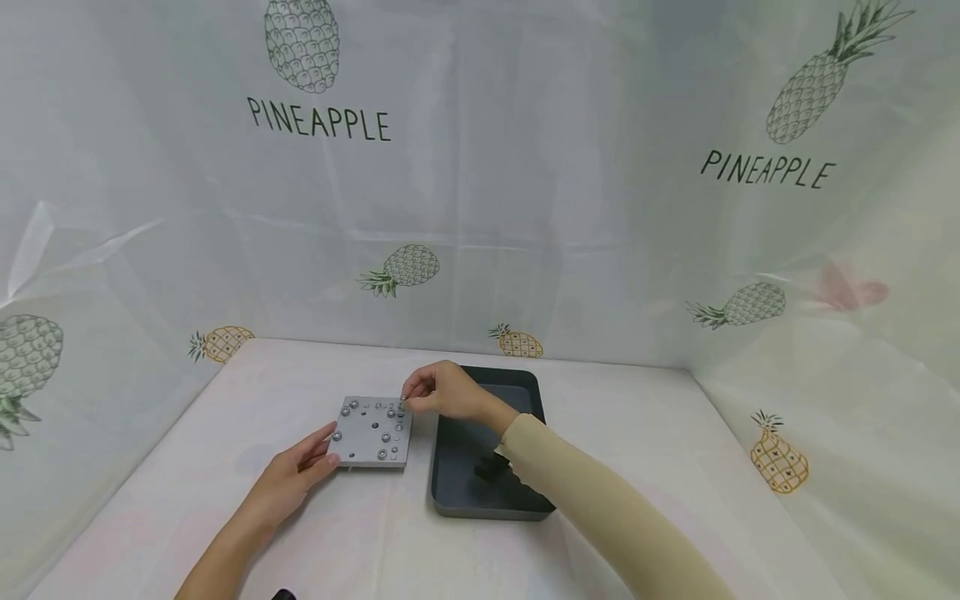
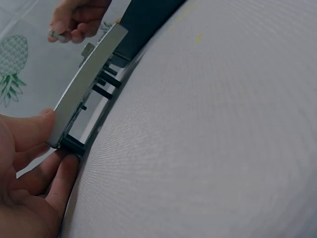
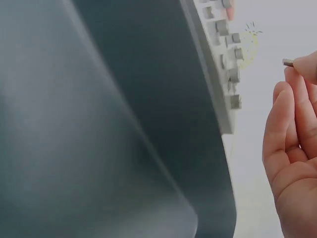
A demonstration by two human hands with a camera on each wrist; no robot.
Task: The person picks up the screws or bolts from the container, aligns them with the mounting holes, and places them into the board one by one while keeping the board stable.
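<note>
A square grey metal plate [image 1: 367, 451] stands a little above the table, several screw heads [image 1: 382, 454] on its top face. Dark screw shanks [image 2: 103, 91] stick out beneath it in the left wrist view. My left hand [image 1: 288, 482] grips the plate's near left corner, with the thumb [image 2: 37, 130] against its edge and the other fingers lower down. Over the plate's far right corner, my right hand [image 1: 450, 390] pinches a small metal screw [image 3: 288, 62] between thumb and fingertip. Most of that screw is hidden by the fingers.
A dark rectangular tray [image 1: 491, 510] lies right of the plate, beneath my right forearm. Small black items [image 1: 491, 467] sit inside it, partly covered by the sleeve [image 1: 600, 500]. A pineapple-print sheet [image 1: 525, 208] hangs behind the white table [image 1: 637, 433].
</note>
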